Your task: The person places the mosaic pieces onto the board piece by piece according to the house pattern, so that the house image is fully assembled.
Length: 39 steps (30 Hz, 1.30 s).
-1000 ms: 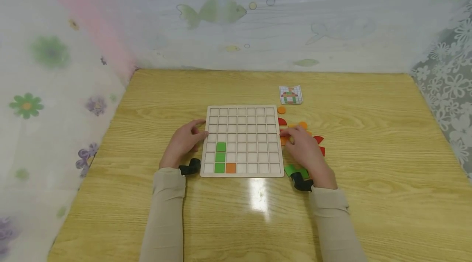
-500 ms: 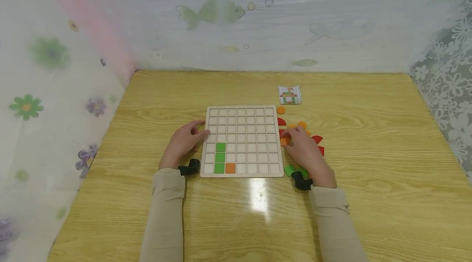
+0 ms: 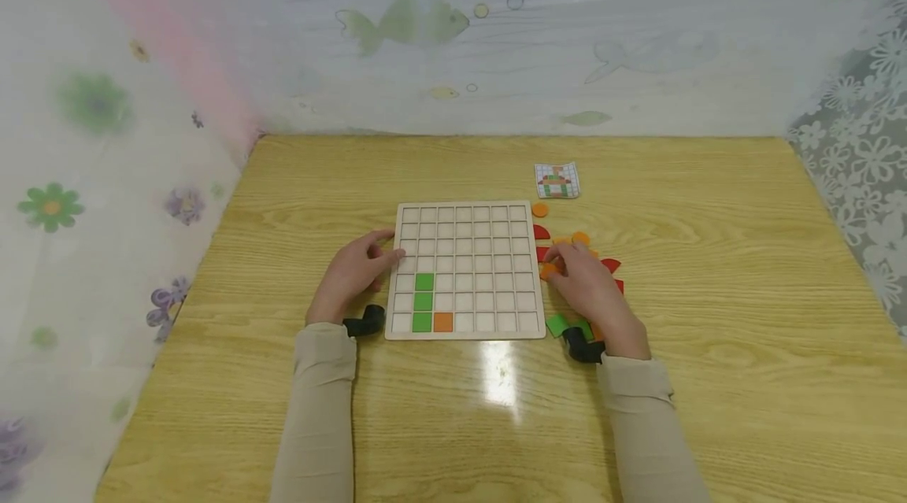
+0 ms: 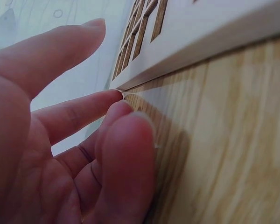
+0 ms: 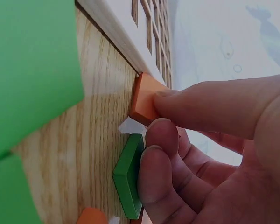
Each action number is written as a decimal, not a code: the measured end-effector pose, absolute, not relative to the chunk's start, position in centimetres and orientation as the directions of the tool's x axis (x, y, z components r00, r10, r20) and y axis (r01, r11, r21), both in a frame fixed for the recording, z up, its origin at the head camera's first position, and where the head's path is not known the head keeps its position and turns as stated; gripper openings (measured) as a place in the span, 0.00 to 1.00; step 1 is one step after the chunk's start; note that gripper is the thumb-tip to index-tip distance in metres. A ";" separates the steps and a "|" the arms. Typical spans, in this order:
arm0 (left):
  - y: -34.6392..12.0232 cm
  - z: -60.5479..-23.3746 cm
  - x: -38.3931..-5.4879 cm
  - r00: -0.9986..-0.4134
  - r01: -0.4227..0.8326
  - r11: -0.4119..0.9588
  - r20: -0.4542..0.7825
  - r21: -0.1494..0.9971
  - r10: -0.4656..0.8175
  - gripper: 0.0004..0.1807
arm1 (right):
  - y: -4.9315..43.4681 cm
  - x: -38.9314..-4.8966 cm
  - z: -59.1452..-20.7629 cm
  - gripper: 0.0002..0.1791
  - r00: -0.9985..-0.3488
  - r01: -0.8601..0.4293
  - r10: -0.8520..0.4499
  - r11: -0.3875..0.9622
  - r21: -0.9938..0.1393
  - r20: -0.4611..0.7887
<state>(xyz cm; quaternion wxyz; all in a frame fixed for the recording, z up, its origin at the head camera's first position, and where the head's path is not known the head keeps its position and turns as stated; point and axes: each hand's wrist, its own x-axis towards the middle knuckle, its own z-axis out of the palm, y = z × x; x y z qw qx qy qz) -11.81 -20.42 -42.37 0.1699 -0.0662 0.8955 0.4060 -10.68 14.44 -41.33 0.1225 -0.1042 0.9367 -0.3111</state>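
A wooden grid board (image 3: 464, 336) lies flat on the table. Three green square tiles (image 3: 423, 301) fill part of its second column, and one orange square tile (image 3: 442, 322) sits in the bottom row. At the board's left edge is my left hand (image 3: 354, 271), fingers relaxed, the index fingertip right at the edge in the left wrist view. My right hand (image 3: 584, 282) is beside the right edge and pinches an orange tile (image 5: 147, 95) with thumb and curled fingers; the tile is tilted near the board's side. A green tile (image 5: 128, 177) stands close under the lower fingers.
Loose pieces surround the right hand: red ones (image 3: 542, 233), orange discs (image 3: 540, 210) and green tiles (image 3: 557, 326), some partly covered by the hand. Behind them lies a small pattern card (image 3: 557, 181). Patterned sheets (image 3: 425, 62) bound the table at back and sides.
The right thumb and fingers have closed on an orange tile and tipped it up slightly, drawing a little to the right. The left hand and the board stay where they were.
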 end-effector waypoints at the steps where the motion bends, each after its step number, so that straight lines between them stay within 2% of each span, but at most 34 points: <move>1: -20.5 -42.4 -11.8 -0.933 -0.257 0.659 -0.360 0.707 0.023 0.33 | 14.4 -10.7 -41.3 0.10 -0.948 -0.121 -0.273 0.781 -0.613 -0.162; 12: -20.5 -42.4 -11.7 -0.945 -0.208 0.680 -0.325 0.703 0.047 0.29 | 14.5 -10.7 -40.8 0.12 -0.958 -0.074 -0.228 0.781 -0.620 -0.174; 18: -20.6 -42.6 -11.5 -0.944 -0.216 0.678 -0.329 0.703 0.040 0.29 | 14.2 -10.6 -41.0 0.13 -0.960 -0.092 -0.235 0.777 -0.622 -0.152; 31: -20.9 -42.7 -11.3 -0.951 -0.178 0.653 -0.298 0.736 0.077 0.23 | 12.0 -9.6 -40.3 0.10 -0.925 -0.213 -0.371 0.685 -0.696 -0.082; 39: -21.0 -42.5 -11.8 -0.952 -0.186 0.634 -0.298 0.750 0.074 0.23 | 9.8 -9.2 -39.8 0.10 -0.879 -0.306 -0.473 0.660 -0.686 -0.064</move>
